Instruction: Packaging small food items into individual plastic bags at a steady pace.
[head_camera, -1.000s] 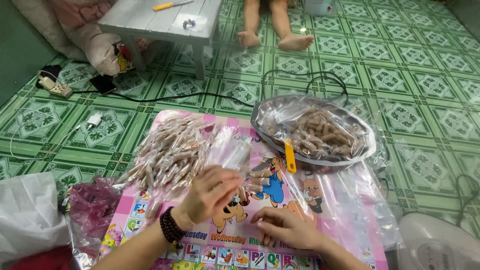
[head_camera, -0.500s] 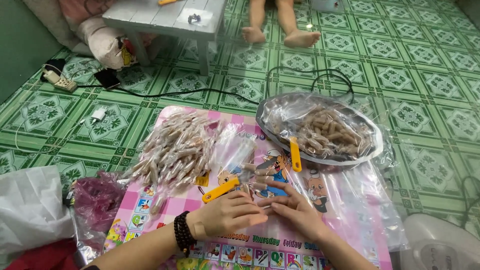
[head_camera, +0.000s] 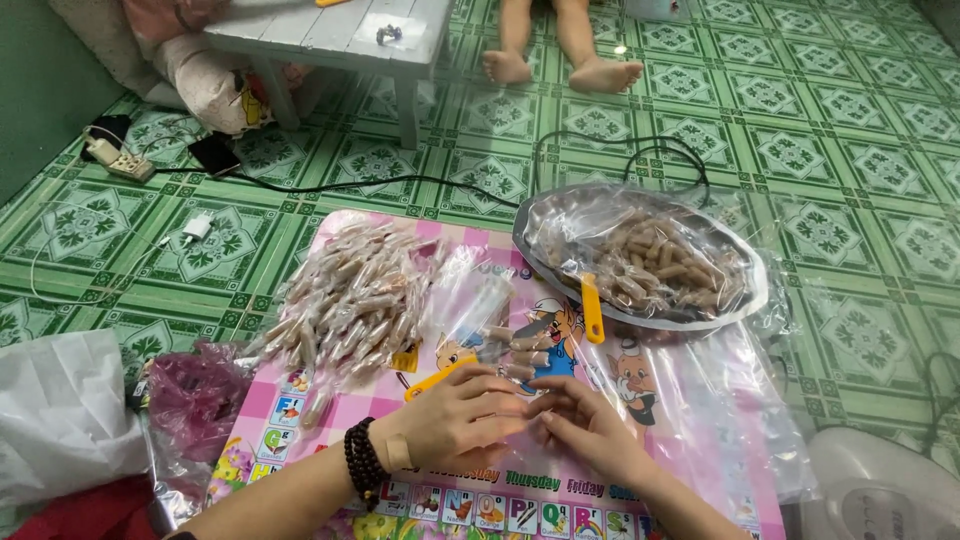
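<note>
With our left hand (head_camera: 455, 420) and right hand (head_camera: 590, 435) both pinched shut on one small brown roll (head_camera: 533, 400) (barely visible between our fingertips) just below the metal tray (head_camera: 740, 300), we should keep its clear wrapper taut.

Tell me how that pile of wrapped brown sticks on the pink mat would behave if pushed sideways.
The pile of wrapped sticks would probably spread rather than move as one, since the pieces lie loose and crisscrossed. Their clear wrappers look glossy, so they may slide easily on the smooth pink mat. Being slim and rounded, strays might roll.
</note>
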